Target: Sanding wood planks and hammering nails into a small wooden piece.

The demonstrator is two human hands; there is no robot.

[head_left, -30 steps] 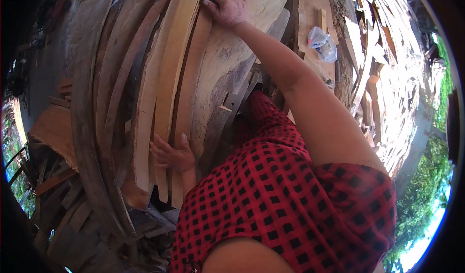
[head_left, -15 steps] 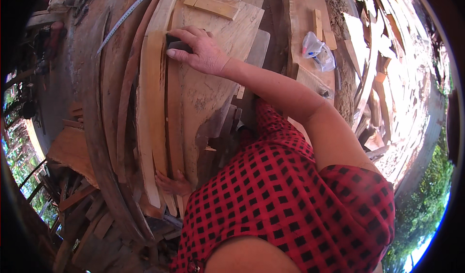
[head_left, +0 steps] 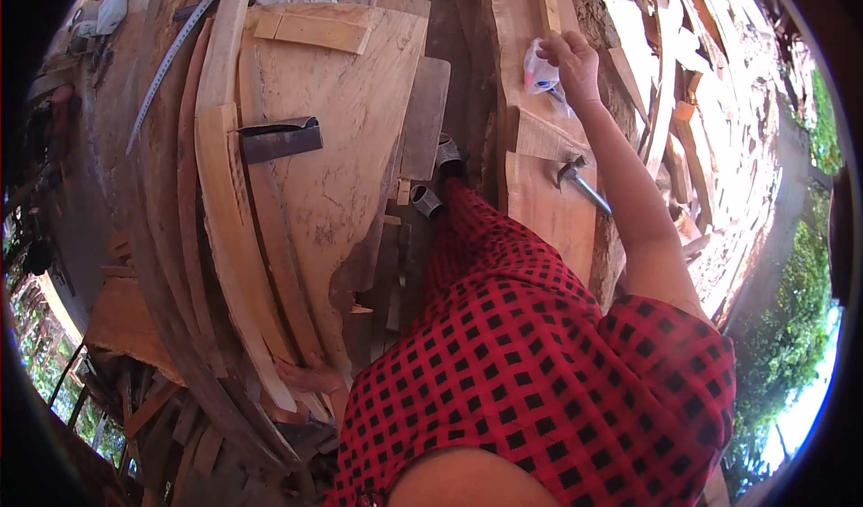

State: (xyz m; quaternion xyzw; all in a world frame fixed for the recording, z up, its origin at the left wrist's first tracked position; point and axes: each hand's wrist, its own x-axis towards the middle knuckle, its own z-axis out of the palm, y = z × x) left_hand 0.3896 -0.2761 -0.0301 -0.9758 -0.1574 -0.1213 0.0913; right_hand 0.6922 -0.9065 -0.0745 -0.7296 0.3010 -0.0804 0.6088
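Moved off set-down dark block [head_left: 283,144], my right hand [head_left: 575,63] is at unemptied plastic bag [head_left: 538,74], grip untellable; left hand [head_left: 312,378], fingers apart.

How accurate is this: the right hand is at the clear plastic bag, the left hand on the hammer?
Not quite: the head view shows the left hand at the near end of the long boards, not on the hammer. The right hand is at the clear plastic bag.
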